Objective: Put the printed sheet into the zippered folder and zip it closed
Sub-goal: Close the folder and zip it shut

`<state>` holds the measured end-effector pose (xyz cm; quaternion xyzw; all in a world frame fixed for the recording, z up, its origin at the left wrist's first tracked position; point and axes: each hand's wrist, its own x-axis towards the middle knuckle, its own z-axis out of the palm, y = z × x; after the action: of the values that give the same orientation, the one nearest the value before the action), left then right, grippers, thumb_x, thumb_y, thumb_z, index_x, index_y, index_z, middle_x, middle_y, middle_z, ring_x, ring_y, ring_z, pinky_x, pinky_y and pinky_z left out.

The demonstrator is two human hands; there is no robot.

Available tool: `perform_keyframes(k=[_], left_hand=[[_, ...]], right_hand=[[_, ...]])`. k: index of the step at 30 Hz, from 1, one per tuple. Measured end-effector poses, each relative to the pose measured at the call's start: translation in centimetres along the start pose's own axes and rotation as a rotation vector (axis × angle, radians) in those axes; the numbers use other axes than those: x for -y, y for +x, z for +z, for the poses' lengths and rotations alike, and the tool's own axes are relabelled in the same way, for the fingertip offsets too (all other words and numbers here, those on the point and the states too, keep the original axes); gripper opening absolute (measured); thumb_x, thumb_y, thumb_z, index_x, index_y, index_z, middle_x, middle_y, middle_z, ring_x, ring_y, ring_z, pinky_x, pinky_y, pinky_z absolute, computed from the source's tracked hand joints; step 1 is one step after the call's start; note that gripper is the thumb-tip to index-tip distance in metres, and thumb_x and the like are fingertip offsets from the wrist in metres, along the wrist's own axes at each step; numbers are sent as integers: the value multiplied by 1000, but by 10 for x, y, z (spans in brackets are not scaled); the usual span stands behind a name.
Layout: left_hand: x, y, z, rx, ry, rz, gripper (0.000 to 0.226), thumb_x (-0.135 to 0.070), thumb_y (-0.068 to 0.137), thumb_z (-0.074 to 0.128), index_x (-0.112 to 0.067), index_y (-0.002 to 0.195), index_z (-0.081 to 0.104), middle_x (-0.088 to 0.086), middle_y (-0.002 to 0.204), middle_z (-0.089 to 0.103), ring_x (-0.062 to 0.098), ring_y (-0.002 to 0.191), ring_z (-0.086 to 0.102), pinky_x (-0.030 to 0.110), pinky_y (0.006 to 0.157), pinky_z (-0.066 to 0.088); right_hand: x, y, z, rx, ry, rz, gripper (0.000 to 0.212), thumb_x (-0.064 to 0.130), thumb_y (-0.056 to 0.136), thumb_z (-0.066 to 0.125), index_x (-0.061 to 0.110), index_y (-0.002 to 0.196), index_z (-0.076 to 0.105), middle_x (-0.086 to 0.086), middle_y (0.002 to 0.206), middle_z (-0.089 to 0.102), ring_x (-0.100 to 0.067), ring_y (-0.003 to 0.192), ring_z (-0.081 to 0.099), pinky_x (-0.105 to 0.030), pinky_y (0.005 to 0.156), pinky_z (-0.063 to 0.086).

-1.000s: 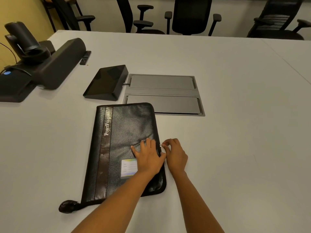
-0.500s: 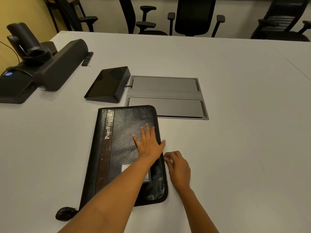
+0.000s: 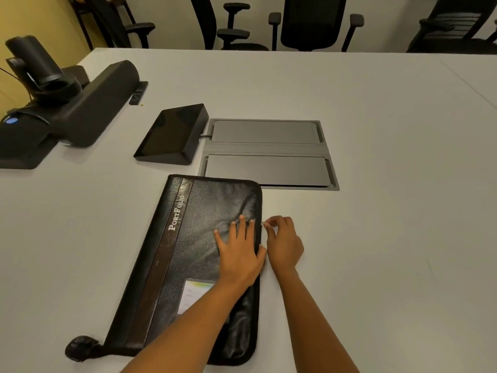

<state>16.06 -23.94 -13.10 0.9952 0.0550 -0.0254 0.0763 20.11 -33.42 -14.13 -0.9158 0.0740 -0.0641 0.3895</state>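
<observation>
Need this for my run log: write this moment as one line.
step: zipping | folder: shut, flat on table | left hand: pressing flat on folder | right hand: pinching zipper pull at folder edge

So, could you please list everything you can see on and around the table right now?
zippered folder: one, black, near centre, lying flat.
zipper pull: one, silver, folder's right edge.
touch panel: one, black, beyond the folder.
cable hatch: one, grey, two lids, right of the touch panel.
video bar: one, black, far left.
camera: one, black, far left corner.
office chairs: several, black, beyond the far edge.
table: one, white, under everything.
left hand: flat on the folder.
right hand: pinches the zipper pull.
</observation>
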Motion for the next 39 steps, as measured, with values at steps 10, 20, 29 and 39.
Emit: perform_keyframes(k=[10, 20, 29, 39], left_hand=[[6, 46, -13, 22, -80, 64, 68, -52, 93, 31, -18, 150, 14, 6, 160, 8, 20, 148, 5, 45, 120, 7], [15, 132, -33, 82, -198, 104, 70, -56, 89, 46, -20, 146, 28, 6, 153, 28, 21, 144, 18, 44, 120, 1], [9, 129, -24, -9, -218, 123, 49, -58, 83, 50, -26, 121, 51, 4, 121, 50, 23, 123, 38, 44, 117, 18], [-18, 145, -36, 203, -163, 35, 25, -36, 84, 56, -21, 103, 61, 3, 122, 51, 25, 126, 34, 65, 111, 12]], right_hand=[[-13, 6, 2, 10, 0, -85, 11, 30, 91, 56, 25, 97, 63, 7, 103, 63, -2, 73, 53, -7, 57, 34], [-13, 14, 8, -28, -27, -48, 12, 32, 91, 57, 25, 97, 64, 8, 106, 63, -3, 67, 50, -2, 55, 29], [7, 61, 24, -99, 2, 17, 9, 25, 91, 55, 23, 97, 62, 5, 108, 62, -6, 66, 49, -20, 59, 37], [2, 66, 26, -102, 70, 12, 17, 22, 94, 52, 23, 105, 64, 4, 114, 64, -3, 77, 51, -9, 60, 32]])
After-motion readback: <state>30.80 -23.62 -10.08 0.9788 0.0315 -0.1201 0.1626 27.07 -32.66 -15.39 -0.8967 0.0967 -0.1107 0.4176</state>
